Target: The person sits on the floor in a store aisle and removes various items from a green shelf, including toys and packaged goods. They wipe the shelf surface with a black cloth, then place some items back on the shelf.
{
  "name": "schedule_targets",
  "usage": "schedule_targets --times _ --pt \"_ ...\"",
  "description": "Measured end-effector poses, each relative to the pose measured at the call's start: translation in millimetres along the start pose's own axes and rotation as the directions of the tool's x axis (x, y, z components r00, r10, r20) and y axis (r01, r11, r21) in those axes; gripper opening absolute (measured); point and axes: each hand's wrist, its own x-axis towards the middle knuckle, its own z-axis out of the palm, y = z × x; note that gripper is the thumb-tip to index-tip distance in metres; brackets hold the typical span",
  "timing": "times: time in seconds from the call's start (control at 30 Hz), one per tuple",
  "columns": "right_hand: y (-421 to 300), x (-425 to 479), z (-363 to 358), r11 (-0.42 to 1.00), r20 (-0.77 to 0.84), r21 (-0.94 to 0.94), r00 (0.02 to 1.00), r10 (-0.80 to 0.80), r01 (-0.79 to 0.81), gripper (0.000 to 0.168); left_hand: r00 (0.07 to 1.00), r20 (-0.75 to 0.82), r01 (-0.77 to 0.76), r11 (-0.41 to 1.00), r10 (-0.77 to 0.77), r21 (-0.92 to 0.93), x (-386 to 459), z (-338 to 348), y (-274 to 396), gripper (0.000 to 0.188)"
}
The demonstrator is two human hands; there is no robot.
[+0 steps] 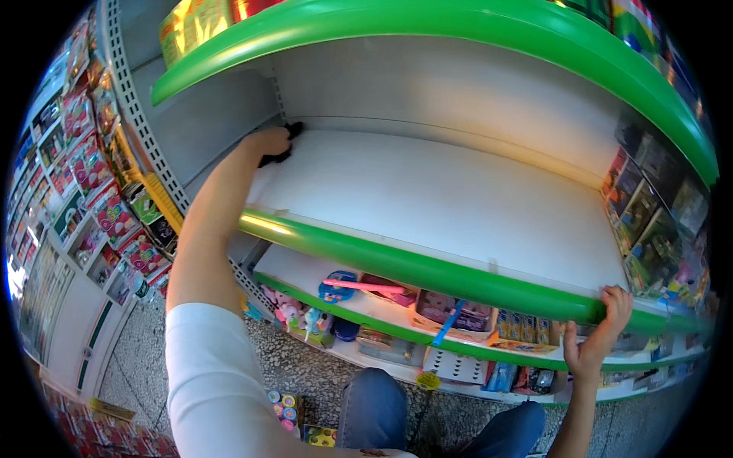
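My left hand (pixel 275 142) reaches to the back left corner of a white shelf board (pixel 435 189). It presses a black cloth (pixel 276 157) onto the board, and dark ends of the cloth show on either side of the fingers. At the right, my right hand (pixel 598 338) grips the green front edge strip (pixel 435 277) of this shelf. Its fingers lie over the top of the strip and the thumb is below. The pale back panel (pixel 458 86) rises behind the board.
A green-edged upper shelf (pixel 401 20) overhangs the board. Packaged toys (pixel 658 229) stand at its right end. Lower shelves hold a pink stick (pixel 363 286), a blue stick (pixel 449 323) and boxed goods (pixel 524 327). Hanging snack packets (pixel 114 217) line the left. Colourful tubs (pixel 283 409) sit by my knees.
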Motion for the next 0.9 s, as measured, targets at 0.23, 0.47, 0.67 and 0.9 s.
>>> schedule_targets --times 0.23,0.47,0.67,0.9 --pt "1 4 -3 0.999 0.03 0.035 1.0 0.01 -0.011 0.054 0.877 -0.365 -0.442 0.822 0.312 -0.359 -23 -38 154 0.044" --pt "4 2 2 0.999 -0.006 0.047 1.0 -0.011 0.012 0.054 0.453 -0.457 -0.841 0.537 0.765 0.065 14 -81 336 0.047" --pt "8 1 2 1.0 -0.003 -0.028 1.0 0.003 -0.003 0.054 0.62 -0.273 -0.704 0.675 0.736 0.221 35 -79 296 0.034" --pt "8 -2 6 0.997 -0.036 -0.075 0.999 0.002 -0.005 0.055 0.768 -0.211 -0.486 0.765 0.604 0.422 49 -12 92 0.031"
